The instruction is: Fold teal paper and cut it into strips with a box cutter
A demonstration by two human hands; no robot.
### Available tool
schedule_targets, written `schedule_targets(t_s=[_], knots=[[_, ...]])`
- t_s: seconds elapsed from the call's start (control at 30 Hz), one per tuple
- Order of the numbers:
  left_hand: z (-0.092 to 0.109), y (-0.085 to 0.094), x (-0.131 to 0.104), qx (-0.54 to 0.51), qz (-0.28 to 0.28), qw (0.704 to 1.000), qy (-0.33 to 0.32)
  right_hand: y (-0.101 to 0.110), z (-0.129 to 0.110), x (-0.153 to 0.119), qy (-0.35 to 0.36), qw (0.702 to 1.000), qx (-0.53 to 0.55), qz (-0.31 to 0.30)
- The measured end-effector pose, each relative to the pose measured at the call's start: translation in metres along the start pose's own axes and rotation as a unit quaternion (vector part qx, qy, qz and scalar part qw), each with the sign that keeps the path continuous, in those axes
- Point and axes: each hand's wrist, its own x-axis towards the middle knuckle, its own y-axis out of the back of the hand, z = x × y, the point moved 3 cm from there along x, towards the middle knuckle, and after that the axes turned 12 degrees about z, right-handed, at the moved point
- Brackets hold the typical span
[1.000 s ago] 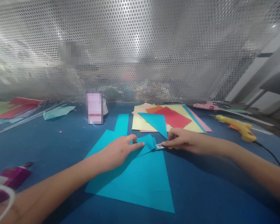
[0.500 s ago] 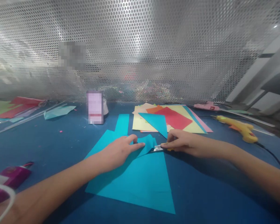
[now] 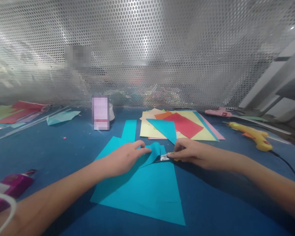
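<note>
A large blue paper (image 3: 142,193) lies on the dark blue table, its upper part lifted and curled between my hands. My left hand (image 3: 125,157) presses on the curled part, thumb and forefinger near the fold; its other fingers are partly hidden. In my right hand (image 3: 186,151) is a cutter (image 3: 165,157) with a yellow handle, pinched between thumb and fingers, its silver blade end reaching under the curl. A blue strip (image 3: 129,131) extends behind my left hand. Beyond my right hand, a blue triangular piece (image 3: 166,127) rests on stacked coloured papers.
Coloured sheets (image 3: 211,132) lie at the back right, beside a yellow glue gun (image 3: 253,135) with a black cord. A pink glue gun (image 3: 218,112) is behind it. At the left are a magenta tool (image 3: 17,185) and papers (image 3: 22,111). A perforated metal panel (image 3: 145,49) stands behind.
My right hand has moved slightly left with the cutter. The blade end is further under the paper, and the curl stands rounder.
</note>
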Motion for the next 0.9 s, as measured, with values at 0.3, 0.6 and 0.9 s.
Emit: schedule_targets(t_s=[0.3, 0.6, 0.9], knots=[[-0.002, 0.011, 0.002, -0.115, -0.031, 0.991, 0.059, -0.002, -0.011, 0.002, 0.005, 1.000, -0.020, -0.019], [-0.006, 0.014, 0.003, -0.165, -0.048, 0.982, 0.078, -0.010, -0.021, 0.006, 0.031, 0.999, -0.034, 0.025], [-0.010, 0.014, 0.001, -0.189, -0.063, 0.976, 0.087, -0.012, -0.022, 0.006, 0.036, 0.998, -0.039, 0.025]])
